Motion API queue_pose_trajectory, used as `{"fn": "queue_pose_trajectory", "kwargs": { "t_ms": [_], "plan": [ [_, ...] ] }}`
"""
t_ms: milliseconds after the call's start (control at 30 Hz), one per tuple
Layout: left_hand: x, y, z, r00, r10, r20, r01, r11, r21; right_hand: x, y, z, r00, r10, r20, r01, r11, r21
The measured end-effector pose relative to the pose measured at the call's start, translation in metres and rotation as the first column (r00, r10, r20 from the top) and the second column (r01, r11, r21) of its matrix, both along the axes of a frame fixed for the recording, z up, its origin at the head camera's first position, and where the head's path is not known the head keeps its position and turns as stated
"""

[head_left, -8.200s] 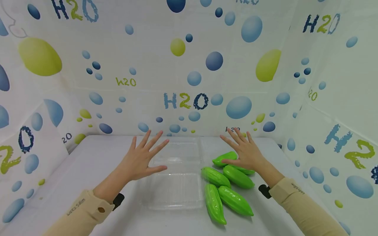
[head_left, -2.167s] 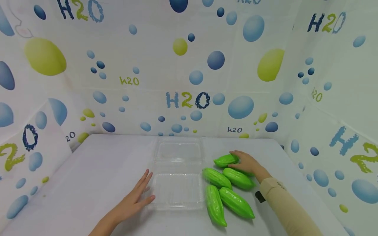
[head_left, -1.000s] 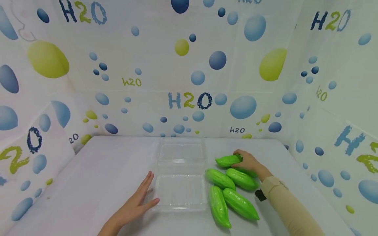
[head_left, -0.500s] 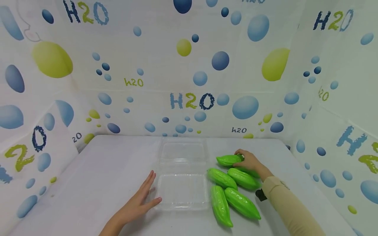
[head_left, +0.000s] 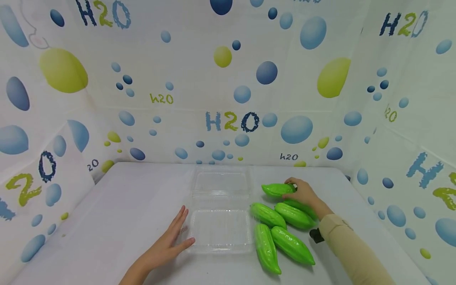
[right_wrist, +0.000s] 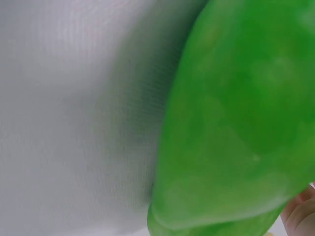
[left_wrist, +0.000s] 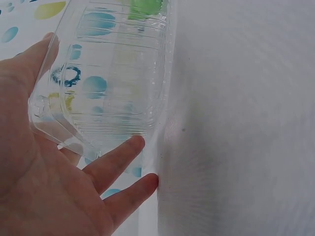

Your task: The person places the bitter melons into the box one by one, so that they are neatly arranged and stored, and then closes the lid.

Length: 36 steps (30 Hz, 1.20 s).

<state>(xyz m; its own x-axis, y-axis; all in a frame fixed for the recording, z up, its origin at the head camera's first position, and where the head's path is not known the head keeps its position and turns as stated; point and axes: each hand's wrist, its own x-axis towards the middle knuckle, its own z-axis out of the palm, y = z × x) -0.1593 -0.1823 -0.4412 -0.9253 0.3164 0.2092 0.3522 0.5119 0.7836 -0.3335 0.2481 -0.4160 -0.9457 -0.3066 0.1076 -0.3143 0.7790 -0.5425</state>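
Observation:
Several glossy green gourds, tapered at both ends, lie right of an open clear plastic clamshell container (head_left: pixel 221 250). My right hand (head_left: pixel 307 196) pinches the right end of the farthest gourd (head_left: pixel 278 190) between thumb and fingers. Under that hand lies another gourd (head_left: pixel 301 208), partly hidden. At the container's left side is my left hand (head_left: pixel 165 243), fingers extended; the left wrist view has the fingers (left_wrist: pixel 120 160) along the container's clear wall (left_wrist: pixel 113 69). A big green gourd (right_wrist: pixel 236 128) fills much of the right wrist view, with a bit of hand (right_wrist: pixel 302 214) at the edge.
Other gourds lie nearer: one by the container edge (head_left: pixel 268 215), one beside it (head_left: pixel 295 216), and two in front (head_left: pixel 267 249). The container's lid (head_left: pixel 221 183) lies back, flat on the white table (head_left: pixel 142 198). A patterned sheet (head_left: pixel 185 79) walls the table's back and sides.
Both hands came down from spread above the table. The left settled by the container, the right took hold of the farthest gourd and has just raised it slightly. The view drifted a little.

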Motion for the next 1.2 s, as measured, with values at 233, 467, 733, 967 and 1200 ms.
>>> {"fn": "queue_pose_trajectory", "kwargs": {
  "t_ms": [233,467,733,967,1200],
  "plan": [
    [0.0,0.0,0.0,1.0,-0.001,0.008,0.001,1.0,-0.001,0.003,-0.002,0.008,1.0,-0.002,0.005,0.002,1.0,-0.007],
    [0.0,0.0,-0.001,1.0,-0.007,0.016,0.007,1.0,0.014,0.007,-0.003,0.016,0.999,0.01,-0.038,-0.01,1.0,-0.002],
    [-0.001,-0.001,-0.001,1.0,0.001,0.019,-0.001,1.0,-0.008,0.011,-0.004,0.026,0.997,0.02,-0.08,-0.022,0.999,-0.031],
    [-0.001,-0.002,-0.002,1.0,0.002,0.024,-0.002,1.0,-0.009,0.015,-0.006,0.03,0.996,0.024,-0.09,-0.026,1.0,-0.016],
    [-0.001,-0.002,-0.004,1.0,-0.003,0.029,0.004,1.0,-0.014,0.02,-0.008,0.033,0.991,0.036,-0.126,-0.038,0.999,-0.016]
  ]
}}
